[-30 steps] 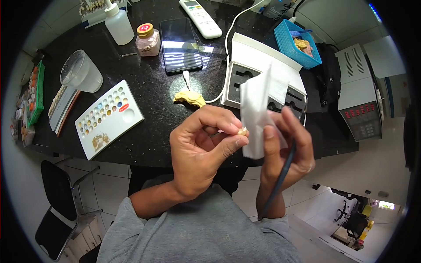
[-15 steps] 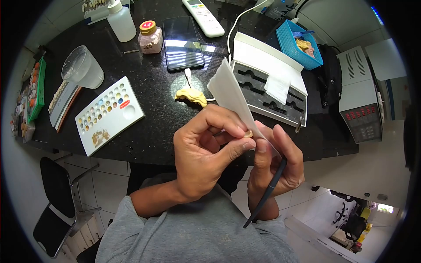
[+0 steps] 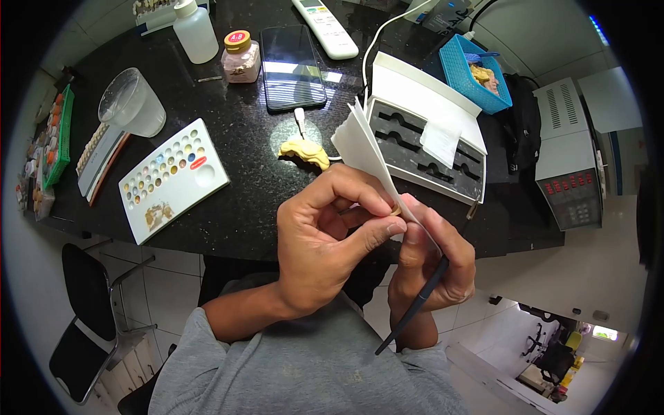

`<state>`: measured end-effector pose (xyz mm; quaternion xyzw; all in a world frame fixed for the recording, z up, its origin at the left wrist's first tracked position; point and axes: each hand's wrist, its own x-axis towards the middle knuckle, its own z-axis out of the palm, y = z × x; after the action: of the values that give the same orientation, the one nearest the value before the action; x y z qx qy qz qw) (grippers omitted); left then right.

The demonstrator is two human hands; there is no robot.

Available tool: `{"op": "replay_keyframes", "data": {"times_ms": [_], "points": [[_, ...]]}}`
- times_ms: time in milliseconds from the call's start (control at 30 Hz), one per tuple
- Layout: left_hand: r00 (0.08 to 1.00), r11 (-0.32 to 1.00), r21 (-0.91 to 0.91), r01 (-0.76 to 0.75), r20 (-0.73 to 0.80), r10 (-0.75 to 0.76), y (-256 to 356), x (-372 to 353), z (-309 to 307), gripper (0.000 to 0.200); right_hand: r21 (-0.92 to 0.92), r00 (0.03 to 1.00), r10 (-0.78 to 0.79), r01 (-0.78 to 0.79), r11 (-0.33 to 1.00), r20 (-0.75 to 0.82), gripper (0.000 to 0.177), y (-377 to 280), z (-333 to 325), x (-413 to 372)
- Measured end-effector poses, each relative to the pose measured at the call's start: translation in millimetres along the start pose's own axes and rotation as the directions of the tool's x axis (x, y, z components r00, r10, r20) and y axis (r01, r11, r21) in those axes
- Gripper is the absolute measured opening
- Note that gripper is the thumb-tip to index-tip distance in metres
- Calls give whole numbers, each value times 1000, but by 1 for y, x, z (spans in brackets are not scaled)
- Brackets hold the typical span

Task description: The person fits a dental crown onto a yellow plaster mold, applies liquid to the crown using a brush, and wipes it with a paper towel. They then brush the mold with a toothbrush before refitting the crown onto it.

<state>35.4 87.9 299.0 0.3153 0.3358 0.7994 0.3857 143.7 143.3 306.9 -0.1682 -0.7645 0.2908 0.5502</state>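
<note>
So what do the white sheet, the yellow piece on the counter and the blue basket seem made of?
White sheet: probably paper tissue, matte, judging by its thin layers and ragged edge. Yellow piece: perhaps plaster or resin, fairly matte; it looks opaque and moulded. Blue basket: likely plastic, smooth, given its evenly coloured walls.

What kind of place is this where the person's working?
Probably a dental workshop. There's a yellow model that looks like a row of teeth, a palette with lots of little colour wells, and a slim brush in the right hand.
</note>
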Motion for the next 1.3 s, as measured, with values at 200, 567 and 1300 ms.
{"op": "replay_keyframes", "data": {"times_ms": [200, 567, 1300], "points": [[1000, 1000, 1, -3, 30, 3, 1, 0, -2, 15, -18, 1000, -28, 28, 999, 7, 22, 1, 0, 1], [989, 967, -217, 134, -25, -143, 1, -4, -12, 15, -67, 888, 344, -380, 922, -305, 23, 38, -24, 52], [967, 912, -385, 141, -143, -210, 25, -15, -60, 16, 201, 954, 273, -294, 934, 125, 23, 23, -39, 32]]}}
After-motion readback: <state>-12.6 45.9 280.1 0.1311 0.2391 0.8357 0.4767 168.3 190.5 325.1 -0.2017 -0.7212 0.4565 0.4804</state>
